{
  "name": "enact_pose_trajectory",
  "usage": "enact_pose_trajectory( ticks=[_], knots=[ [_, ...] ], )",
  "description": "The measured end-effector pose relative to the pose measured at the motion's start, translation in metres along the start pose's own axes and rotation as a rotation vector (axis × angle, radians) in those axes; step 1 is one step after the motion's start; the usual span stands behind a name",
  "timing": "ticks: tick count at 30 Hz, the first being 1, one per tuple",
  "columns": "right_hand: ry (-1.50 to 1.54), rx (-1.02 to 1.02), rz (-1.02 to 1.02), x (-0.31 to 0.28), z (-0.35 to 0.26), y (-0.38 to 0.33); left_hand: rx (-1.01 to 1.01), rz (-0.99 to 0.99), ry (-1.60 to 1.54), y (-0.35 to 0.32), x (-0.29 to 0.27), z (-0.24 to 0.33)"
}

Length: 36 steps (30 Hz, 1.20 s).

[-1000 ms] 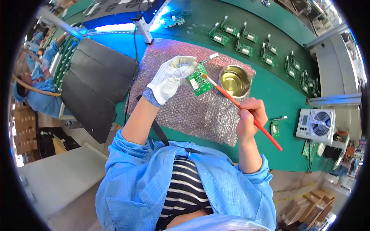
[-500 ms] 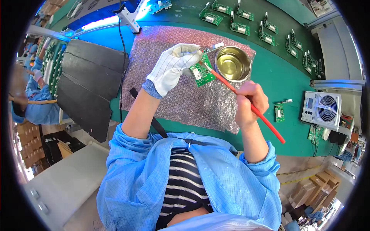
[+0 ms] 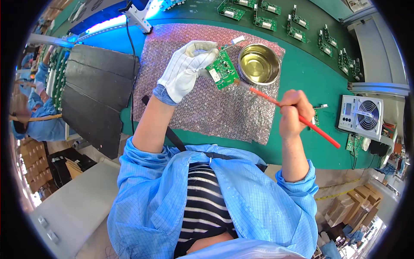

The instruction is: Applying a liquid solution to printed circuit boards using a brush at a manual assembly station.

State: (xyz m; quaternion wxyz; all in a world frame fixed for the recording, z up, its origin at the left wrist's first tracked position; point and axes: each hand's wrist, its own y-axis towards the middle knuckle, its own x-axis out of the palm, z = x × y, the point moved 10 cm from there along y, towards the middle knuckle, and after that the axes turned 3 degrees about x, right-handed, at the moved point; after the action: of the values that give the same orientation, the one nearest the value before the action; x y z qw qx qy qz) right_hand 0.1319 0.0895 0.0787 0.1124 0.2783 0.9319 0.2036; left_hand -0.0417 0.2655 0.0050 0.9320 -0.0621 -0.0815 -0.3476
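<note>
Head view looks straight down on a person in a blue smock at a green surface [image 3: 302,82]. Left hand [image 3: 185,69], in a white glove, has its fingers closed on a small green circuit board [image 3: 222,71], pinching it by its upper left edge and holding it tilted just above a sheet of pink bubble wrap [image 3: 207,108]. Right hand [image 3: 293,110], bare, has its fingers wrapped around the shaft of a red-handled brush [image 3: 302,118]. The brush's long axis runs on a diagonal from lower right, past the right hand, up and left to its tip, which meets the board's lower right edge. So the board lies up and to the left of the right fingers, and the left hand is much the nearer to it. A round metal bowl [image 3: 258,62] of clear liquid stands just beside the board on its right, on the same sheet.

Farther off, rows of similar green boards [image 3: 297,32] line the surface's far edge, a small grey fan unit [image 3: 361,113] sits at the right, and black trays [image 3: 95,99] lie to the left. Another worker's blue sleeve [image 3: 41,125] shows at the far left.
</note>
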Motion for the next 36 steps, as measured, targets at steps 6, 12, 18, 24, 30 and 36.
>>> enact_pose_trajectory(
  ticks=[6,12,18,24,30,36],
  knots=[
    [0.105,0.226,0.030,0.003,0.033,0.007,0.012,-0.087,-0.070,0.000,0.009,0.001],
    [0.196,0.128,0.103,-0.010,0.028,0.001,0.004,-0.041,-0.028,0.001,-0.001,-0.003],
    [-0.018,0.124,0.075,-0.001,0.026,-0.011,0.055,0.014,-0.188,0.003,-0.003,-0.003],
    [-0.006,0.117,0.244,-0.012,0.023,-0.014,0.089,0.050,-0.225,0.002,-0.002,0.002],
    [-0.020,0.106,0.207,-0.004,0.018,-0.016,0.055,0.142,-0.229,0.004,-0.007,-0.002],
    [-0.047,0.068,0.097,0.008,0.016,-0.014,0.077,0.172,-0.246,0.010,-0.007,-0.003]
  ],
)
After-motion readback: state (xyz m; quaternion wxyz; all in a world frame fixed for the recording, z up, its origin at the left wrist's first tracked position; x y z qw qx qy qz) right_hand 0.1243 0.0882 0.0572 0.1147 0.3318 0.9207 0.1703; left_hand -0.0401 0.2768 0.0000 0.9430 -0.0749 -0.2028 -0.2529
